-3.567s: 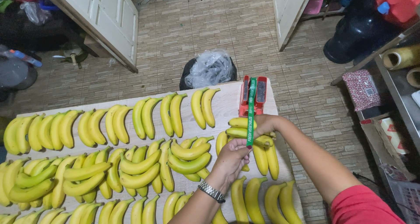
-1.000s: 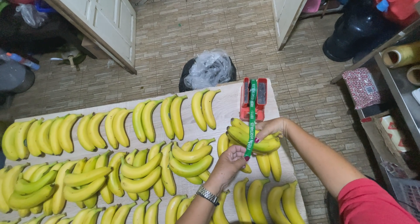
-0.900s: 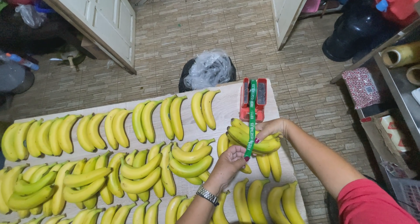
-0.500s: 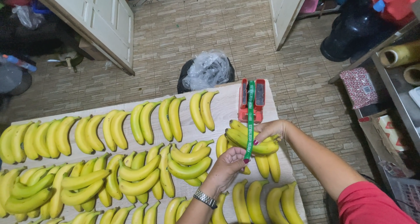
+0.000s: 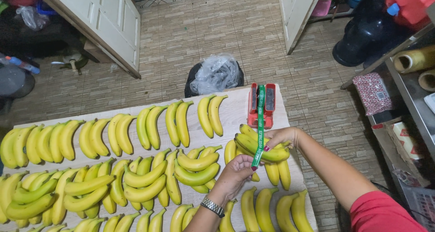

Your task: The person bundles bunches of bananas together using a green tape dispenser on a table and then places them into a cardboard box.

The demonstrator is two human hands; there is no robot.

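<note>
We were partway through binding a small bunch of bananas [image 5: 265, 152] near the right end of the table [image 5: 235, 116]: our right hand [image 5: 283, 137] clamped the bunch from above, and our left hand [image 5: 235, 175] pinched the free end of the green tape [image 5: 260, 123] running from the red dispenser [image 5: 262, 104]. By our judgement, the next move called for drawing the tape snugly round the bunch, keeping it taut and flat.
</note>
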